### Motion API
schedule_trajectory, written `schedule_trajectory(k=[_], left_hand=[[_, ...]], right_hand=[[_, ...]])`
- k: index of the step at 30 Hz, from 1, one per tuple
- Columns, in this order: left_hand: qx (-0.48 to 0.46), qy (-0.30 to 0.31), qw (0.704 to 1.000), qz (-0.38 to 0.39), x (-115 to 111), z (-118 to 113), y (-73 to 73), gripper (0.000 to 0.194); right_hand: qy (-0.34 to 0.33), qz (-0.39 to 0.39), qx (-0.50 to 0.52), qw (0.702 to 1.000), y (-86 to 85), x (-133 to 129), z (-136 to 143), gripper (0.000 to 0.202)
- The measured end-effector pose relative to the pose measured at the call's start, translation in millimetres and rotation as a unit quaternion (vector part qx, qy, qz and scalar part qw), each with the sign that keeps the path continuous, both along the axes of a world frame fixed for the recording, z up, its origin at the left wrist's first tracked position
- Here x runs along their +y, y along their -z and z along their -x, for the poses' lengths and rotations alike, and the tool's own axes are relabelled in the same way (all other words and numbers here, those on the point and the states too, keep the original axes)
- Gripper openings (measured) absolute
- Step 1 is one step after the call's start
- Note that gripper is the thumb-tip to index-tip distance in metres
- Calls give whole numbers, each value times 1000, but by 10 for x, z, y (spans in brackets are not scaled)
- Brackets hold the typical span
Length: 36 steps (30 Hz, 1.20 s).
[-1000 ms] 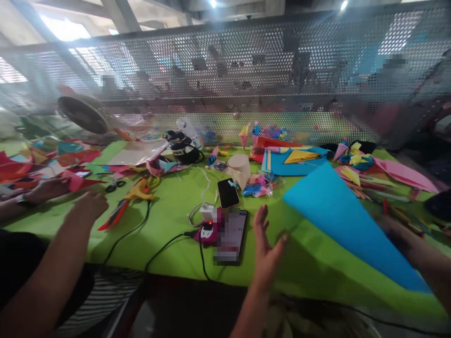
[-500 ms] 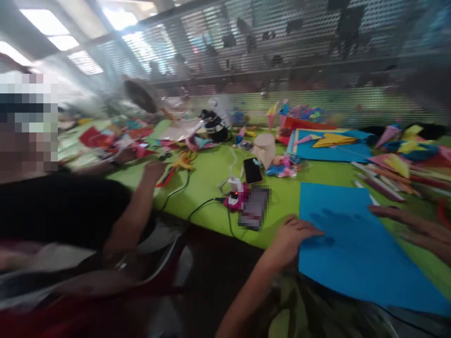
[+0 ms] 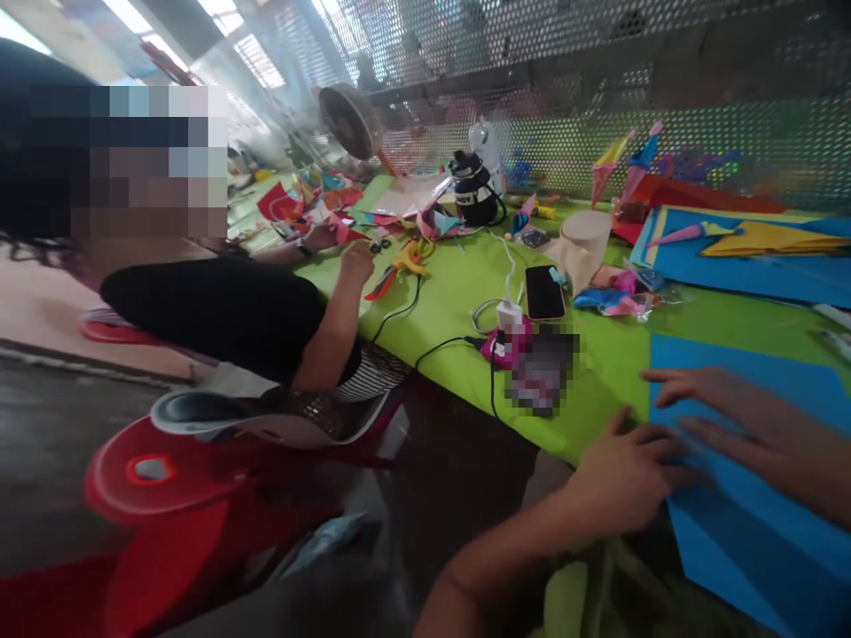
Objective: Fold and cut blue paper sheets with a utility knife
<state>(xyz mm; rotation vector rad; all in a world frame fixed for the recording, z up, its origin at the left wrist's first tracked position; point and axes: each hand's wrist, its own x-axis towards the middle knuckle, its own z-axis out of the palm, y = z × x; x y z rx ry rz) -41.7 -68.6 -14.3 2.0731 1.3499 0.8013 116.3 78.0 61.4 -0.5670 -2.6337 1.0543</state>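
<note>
one blue sheet (image 3: pixel 764 536) | below right hand (image 3: pixel 751 425); left hand (image 3: pixel 625 478) overlaps its edge | hands loosely open, empty

This seems to be a shared craft wkshp. in a big hall. A long table (image 3: pixel 465 275) w/ green cover carries blue paper (image 3: pixel 758 540), small paper cones (image 3: pixel 606 168) & a yellow corded tool (image 3: pixel 407 257), prob. a glue gun. Another person (image 3: pixel 219 306) sits at it too. Also seen: red plastic seat (image 3: pixel 199 478), perforated metal screen (image 3: pixel 565 155) behind, & bright windows (image 3: pixel 259 60) up high.
</note>
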Motion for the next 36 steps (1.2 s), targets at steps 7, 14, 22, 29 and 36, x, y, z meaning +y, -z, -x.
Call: schedule_trajectory(k=[7,14,22,29,36], left_hand=[[-109,-58,991,59,-32,-80,99,45],[-28,-38,998,31,-3,-102,108,37],[-4,7,999,-43,-1,60,-22,44],[10,-8,999,-51,-43,90,-44,44],[-13,-253,967,-38,-316,488,-302,47]], right_hand=[[-113,27,-76,990,-41,-369,994,37],[-104,25,-90,990,57,-327,1094,33],[-25,10,-56,998,97,-175,917,35],[25,-1,-52,998,119,-49,716,41],[30,-17,-60,998,238,-24,519,46]])
